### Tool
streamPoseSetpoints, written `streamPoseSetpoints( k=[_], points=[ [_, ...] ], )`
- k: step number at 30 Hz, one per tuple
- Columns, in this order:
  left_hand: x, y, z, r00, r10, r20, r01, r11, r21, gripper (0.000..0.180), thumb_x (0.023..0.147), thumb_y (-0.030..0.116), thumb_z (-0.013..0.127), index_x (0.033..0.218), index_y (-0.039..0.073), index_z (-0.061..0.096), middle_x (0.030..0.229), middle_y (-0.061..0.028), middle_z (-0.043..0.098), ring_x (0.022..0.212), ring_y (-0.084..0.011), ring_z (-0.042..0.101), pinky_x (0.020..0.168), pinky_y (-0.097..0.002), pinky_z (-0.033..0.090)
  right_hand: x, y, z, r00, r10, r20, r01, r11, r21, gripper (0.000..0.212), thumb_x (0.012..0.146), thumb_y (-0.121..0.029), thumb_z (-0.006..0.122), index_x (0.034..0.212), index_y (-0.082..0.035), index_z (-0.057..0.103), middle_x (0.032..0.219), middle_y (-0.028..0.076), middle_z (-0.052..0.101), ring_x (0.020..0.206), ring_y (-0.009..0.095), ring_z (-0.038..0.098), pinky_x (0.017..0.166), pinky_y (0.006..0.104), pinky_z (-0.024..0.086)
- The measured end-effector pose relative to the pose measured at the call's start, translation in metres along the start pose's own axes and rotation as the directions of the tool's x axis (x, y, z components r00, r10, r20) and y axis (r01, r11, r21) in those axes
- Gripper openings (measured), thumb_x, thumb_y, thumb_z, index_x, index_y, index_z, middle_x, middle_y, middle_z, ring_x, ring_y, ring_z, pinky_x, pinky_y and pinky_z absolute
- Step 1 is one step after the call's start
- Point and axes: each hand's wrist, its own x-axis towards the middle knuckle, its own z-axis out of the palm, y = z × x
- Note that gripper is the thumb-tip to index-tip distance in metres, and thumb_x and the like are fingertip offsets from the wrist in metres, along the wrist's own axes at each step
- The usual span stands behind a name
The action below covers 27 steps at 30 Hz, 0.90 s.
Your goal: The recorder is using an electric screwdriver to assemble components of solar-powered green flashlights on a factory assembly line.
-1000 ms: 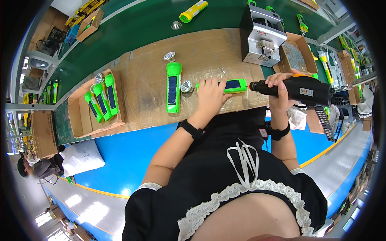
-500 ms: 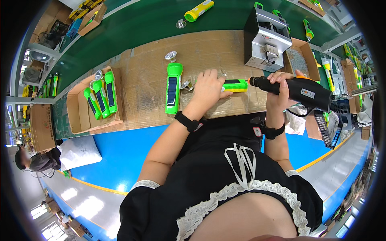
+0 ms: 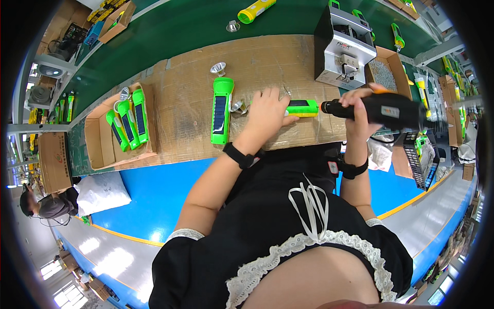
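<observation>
My left hand (image 3: 266, 114) is closed over a green and yellow flashlight (image 3: 302, 108) with a dark solar panel, lying on its side on the cardboard sheet. A black electric screwdriver (image 3: 388, 109) is gripped in my right hand (image 3: 360, 110), its tip pointing left at the flashlight's tail end, with a small gap between them. Left of my left hand lies a second green flashlight (image 3: 222, 110), panel up. A silver reflector (image 3: 218, 69) sits just beyond it, and another reflector (image 3: 238, 106) lies between that flashlight and my left hand.
A cardboard box (image 3: 92, 147) with several green flashlights stands on the left. At the back right are a black and silver machine (image 3: 345, 49) and a box of small screws (image 3: 383, 72). A yellow flashlight (image 3: 256, 11) and a reflector (image 3: 233, 26) lie on the green table beyond.
My right hand has drawn the electric screwdriver slightly to the right, away from the flashlight's end. My left hand still holds the flashlight in place.
</observation>
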Motion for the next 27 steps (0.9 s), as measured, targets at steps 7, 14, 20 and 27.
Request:
streamPoseSetpoints(
  k=[7, 14, 20, 27],
  points=[
    [-0.021, 0.025, 0.009, 0.995, -0.048, -0.091, 0.057, 0.993, 0.101, 0.058, 0.064, 0.043, 0.073, 0.106, 0.007, 0.057, 0.093, -0.0101, 0.051, 0.09, -0.0263, 0.049, 0.077, -0.0395, 0.038, 0.0, 0.008, 0.015, 0.959, 0.244, 0.144, -0.191, 0.931, -0.311, 0.036, 0.074, 0.01, 0.056, 0.107, 0.002, 0.045, 0.073, 0.005, 0.055, 0.063, 0.01, 0.055, 0.061, 0.0243, 0.047],
    [-0.016, 0.033, 0.009, 0.99, -0.084, -0.114, 0.098, 0.988, 0.119, 0.058, 0.063, 0.044, 0.073, 0.103, 0.006, 0.057, 0.093, -0.0095, 0.05, 0.09, -0.0262, 0.048, 0.077, -0.0403, 0.038, -0.011, 0.009, 0.003, 0.965, 0.167, 0.202, -0.057, 0.885, -0.461, 0.036, 0.077, 0.013, 0.049, 0.11, 0.002, 0.038, 0.071, 0.007, 0.052, 0.061, 0.014, 0.054, 0.059, 0.0278, 0.048],
    [0.011, 0.047, 0.033, 0.996, 0.071, -0.045, -0.075, 0.991, -0.106, 0.046, 0.065, 0.034, 0.075, 0.094, 0.003, 0.055, 0.09, -0.0096, 0.05, 0.09, -0.0258, 0.049, 0.076, -0.037, 0.04, -0.018, 0.005, 0.006, 0.982, 0.189, 0.017, -0.171, 0.921, -0.349, 0.038, 0.073, 0.007, 0.061, 0.108, 0.0, 0.046, 0.079, 0.005, 0.056, 0.066, 0.009, 0.056, 0.062, 0.0231, 0.045],
    [0.01, 0.048, 0.027, 0.995, -0.047, -0.088, 0.023, 0.965, -0.26, 0.046, 0.063, 0.026, 0.077, 0.099, 0.006, 0.057, 0.09, -0.0097, 0.05, 0.089, -0.0274, 0.052, 0.075, -0.0376, 0.043, -0.018, 0.0, 0.008, 0.986, 0.166, 0.034, -0.157, 0.97, -0.187, 0.041, 0.08, 0.008, 0.051, 0.118, 0.0, 0.036, 0.07, 0.008, 0.051, 0.061, 0.016, 0.054, 0.062, 0.0306, 0.048]
  ],
)
